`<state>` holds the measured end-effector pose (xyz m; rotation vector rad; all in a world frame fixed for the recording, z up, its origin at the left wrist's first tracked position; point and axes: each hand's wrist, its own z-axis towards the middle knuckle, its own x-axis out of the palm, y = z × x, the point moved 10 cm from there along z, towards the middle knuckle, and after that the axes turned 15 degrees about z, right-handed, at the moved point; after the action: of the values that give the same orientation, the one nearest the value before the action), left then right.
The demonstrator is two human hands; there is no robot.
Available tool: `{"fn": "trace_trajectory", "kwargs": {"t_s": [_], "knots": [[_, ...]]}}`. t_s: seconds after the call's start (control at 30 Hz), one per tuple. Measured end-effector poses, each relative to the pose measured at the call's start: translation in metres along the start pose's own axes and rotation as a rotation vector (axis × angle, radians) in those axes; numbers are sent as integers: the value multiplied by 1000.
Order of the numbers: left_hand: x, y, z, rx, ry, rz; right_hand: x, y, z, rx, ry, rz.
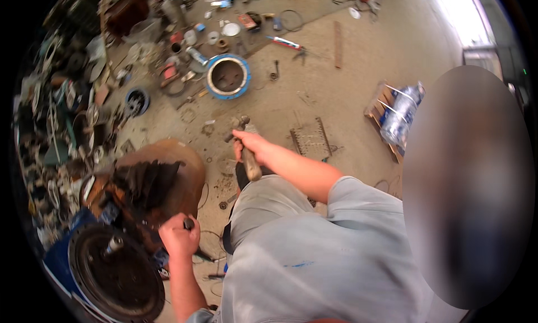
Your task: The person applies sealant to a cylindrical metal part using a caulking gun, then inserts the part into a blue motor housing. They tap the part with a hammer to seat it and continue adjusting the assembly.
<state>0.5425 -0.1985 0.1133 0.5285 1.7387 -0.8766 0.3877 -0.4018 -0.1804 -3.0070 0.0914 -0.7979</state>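
Observation:
My right hand (250,146) is closed round the wooden handle of a hammer (253,167), close below its metal head, above my lap. Lower and to the left, my left hand (180,236) is a fist round a dark rod (189,224); only its upper end shows plainly, so its kind is unclear. Beside that fist stands a rusty brown drum-like piece (188,157) with dark, crumpled material (145,183) on top. At the lower left, near my left forearm, is a large round dark metal housing (117,278) with a blue side and a short pale stub on its face.
Ahead on the concrete floor lie a blue-rimmed metal ring (246,79), a caulking gun (287,43) and a toothed metal frame (311,141). Piled parts (56,132) crowd the left side. At right, a wooden pallet (378,107) carries wrapped bottles; a blurred oval covers the far right.

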Motion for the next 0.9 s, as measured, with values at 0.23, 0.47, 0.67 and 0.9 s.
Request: {"fn": "trace_trajectory", "kwargs": {"t_s": [0.23,0.47,0.67,0.9], "knots": [[77,30,-37,-157,232,28,-286,219,-34,-386,-717,-972],[92,74,-70,-336,224,68,-306,362,-227,-422,-1519,-1321],[131,94,-77,-378,383,-20,-438,253,-222,-3,-1085,-1689],[172,103,-161,-683,730,26,-434,191,-175,181,-764,-1525]]}}
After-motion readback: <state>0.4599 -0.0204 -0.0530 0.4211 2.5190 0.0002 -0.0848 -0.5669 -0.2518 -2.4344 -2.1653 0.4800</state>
